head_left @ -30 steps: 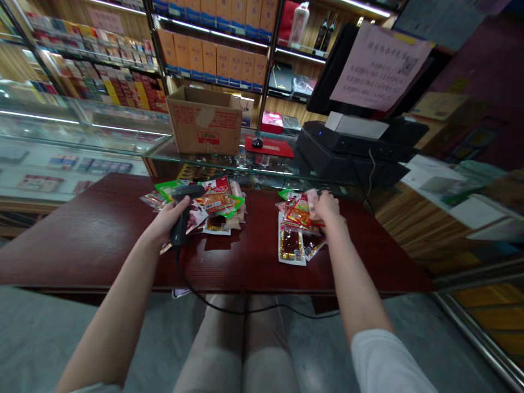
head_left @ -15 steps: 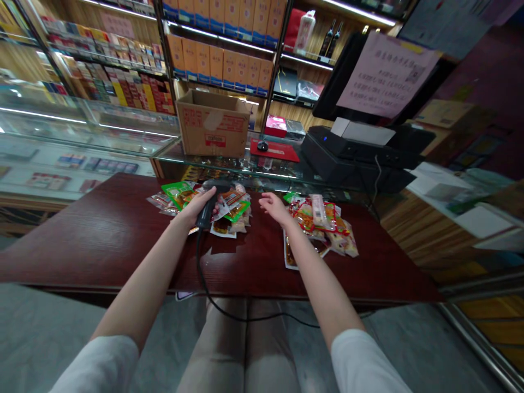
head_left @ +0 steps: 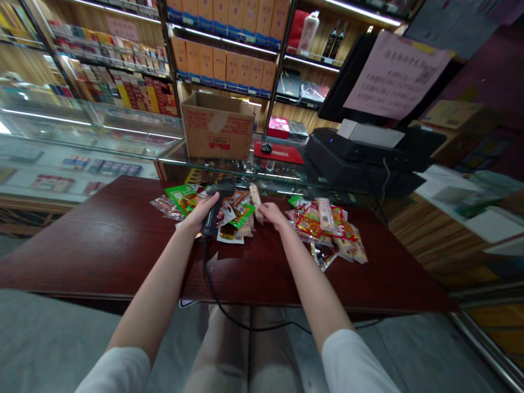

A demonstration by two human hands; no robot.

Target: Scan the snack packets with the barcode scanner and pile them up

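Wall shelving (head_left: pixel 323 27), the largest item, fills the background, stocked with rows of boxes and a few bottles. Before it runs a glass counter (head_left: pixel 282 174), meeting the back of the dark red-brown table (head_left: pixel 123 240).

Monitor (head_left: pixel 339 76), back right, tilted in view, partly covered by a paper notice (head_left: pixel 397 76). Below it, a black machine (head_left: pixel 356 166) carrying a white box (head_left: pixel 370 134). Cardboard box (head_left: pixel 219 131), open-topped, stands on the glass behind the left-hand goods. To its right, a flat red mat (head_left: pixel 282 153).

Two heaps of snack packets on the table, bare wood between their near parts: right heap (head_left: pixel 327 224), left heap (head_left: pixel 184 196). The right heap is unobstructed; a pale packet (head_left: pixel 325 214) lies on its top.

Left hand (head_left: pixel 200 213): fingers wrapped around the handle of a black scanner (head_left: pixel 212 218), held over the left heap and hiding its middle. The scanner's cable (head_left: pixel 215 292) droops past the table's front edge, in front of the person's legs.

Right hand (head_left: pixel 271 213): fingers together, clamped on the near end of a slim stick packet (head_left: pixel 256 202), which is at the right edge of the left heap; whether it touches the heap, cannot tell.

Smallest: a black mouse (head_left: pixel 266 148), on the mat.
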